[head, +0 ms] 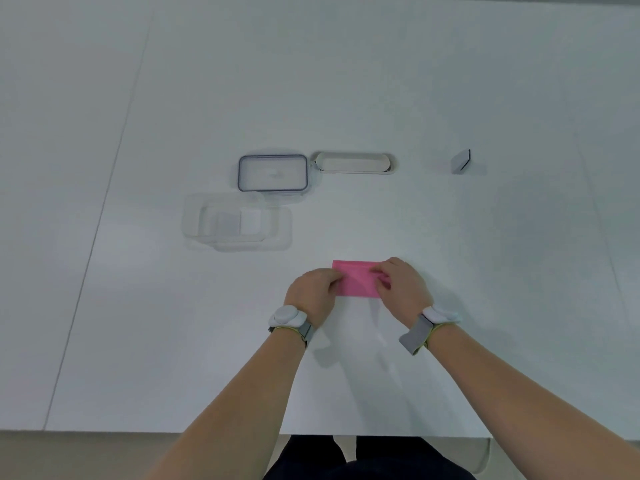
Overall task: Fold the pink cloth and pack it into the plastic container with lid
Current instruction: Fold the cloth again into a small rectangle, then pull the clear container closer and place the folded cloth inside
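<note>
The pink cloth [356, 277] lies folded into a small rectangle on the white table [346, 98], a little in front of me. My left hand [313, 289] grips its left edge with fingers curled. At the cloth's right end, my right hand [401, 287] pinches it, covering that end. To the far left stands the clear plastic container [235, 223], open and empty-looking. Its clear lid [273, 173] with a dark blue seal lies flat just behind the container.
A white oblong tray [355, 162] rests to the right of the lid. A small grey block [460, 161] stands at the far right. A seam runs down the table's left part [97, 233]. The near table edge [207, 432] is close to my body.
</note>
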{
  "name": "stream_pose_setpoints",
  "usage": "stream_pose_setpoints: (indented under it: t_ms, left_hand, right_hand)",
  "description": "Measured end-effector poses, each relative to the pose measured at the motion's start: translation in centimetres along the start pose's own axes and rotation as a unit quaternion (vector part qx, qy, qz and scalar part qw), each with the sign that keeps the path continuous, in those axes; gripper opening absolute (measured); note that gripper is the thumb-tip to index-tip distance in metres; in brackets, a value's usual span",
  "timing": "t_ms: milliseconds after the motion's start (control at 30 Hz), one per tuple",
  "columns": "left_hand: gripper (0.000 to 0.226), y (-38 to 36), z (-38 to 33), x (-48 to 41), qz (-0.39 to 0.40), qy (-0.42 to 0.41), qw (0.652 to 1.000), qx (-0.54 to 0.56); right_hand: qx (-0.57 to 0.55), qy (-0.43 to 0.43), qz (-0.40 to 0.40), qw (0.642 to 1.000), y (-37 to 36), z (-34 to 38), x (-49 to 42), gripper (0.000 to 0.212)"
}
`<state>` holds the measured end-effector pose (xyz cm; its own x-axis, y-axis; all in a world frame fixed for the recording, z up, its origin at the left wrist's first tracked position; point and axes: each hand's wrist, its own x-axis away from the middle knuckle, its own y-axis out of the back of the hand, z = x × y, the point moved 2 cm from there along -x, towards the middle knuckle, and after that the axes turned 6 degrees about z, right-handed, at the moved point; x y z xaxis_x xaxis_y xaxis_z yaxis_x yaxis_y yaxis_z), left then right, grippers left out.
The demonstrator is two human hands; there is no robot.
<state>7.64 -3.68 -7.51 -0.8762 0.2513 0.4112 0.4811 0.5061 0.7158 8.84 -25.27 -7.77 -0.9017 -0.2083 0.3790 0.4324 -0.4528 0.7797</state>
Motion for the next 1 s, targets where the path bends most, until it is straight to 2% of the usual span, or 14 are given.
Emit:
stream_pose_setpoints:
  t_ms: [133, 300, 367, 500, 600, 700, 833, 1000]
  left_hand:
    - [0.032, 1.6, 1.3, 0.5, -0.025, 0.027, 0.999, 0.014]
    - [0.032, 3.4, 4.0, 1.2, -0.064, 0.060, 0.995, 0.044]
    - [0.030, 4.7, 5.1, 1.5, -0.097, 0.073, 0.991, 0.062]
    - [0.022, 9.2, 7.4, 1.9, -0.201, 0.076, 0.971, 0.100]
    - [0.019, 13.1, 9.5, 2.0, -0.266, 0.072, 0.955, 0.112]
    - [0.021, 16.9, 12.4, 1.8, -0.302, 0.105, 0.942, 0.104]
    - [0.033, 19.5, 16.0, 1.5, -0.308, 0.183, 0.924, 0.130]
    - [0.044, 19.6, 18.9, 1.1, -0.250, 0.244, 0.920, 0.178]
  right_hand:
    - [0.033, -0.001, 0.048, 0.998, -0.9, 1.1, -0.2, 0.032]
    - [0.040, -0.016, 0.061, 0.997, -1.2, 3.3, -1.2, 0.028]
    - [0.039, -0.023, 0.040, 0.998, -0.8, 4.6, -1.8, 0.026]
    - [-0.014, -0.016, -0.019, 1.000, 0.3, 9.4, -3.9, 0.020]
    - [-0.078, 0.004, -0.024, 0.997, 0.4, 13.3, -6.4, 0.021]
    - [-0.171, -0.018, -0.023, 0.985, -0.1, 17.0, -9.3, 0.025]
    - [-0.264, -0.063, -0.027, 0.962, -1.3, 20.4, -12.0, 0.033]
    - [-0.302, -0.117, -0.009, 0.946, -3.2, 22.5, -13.7, 0.037]
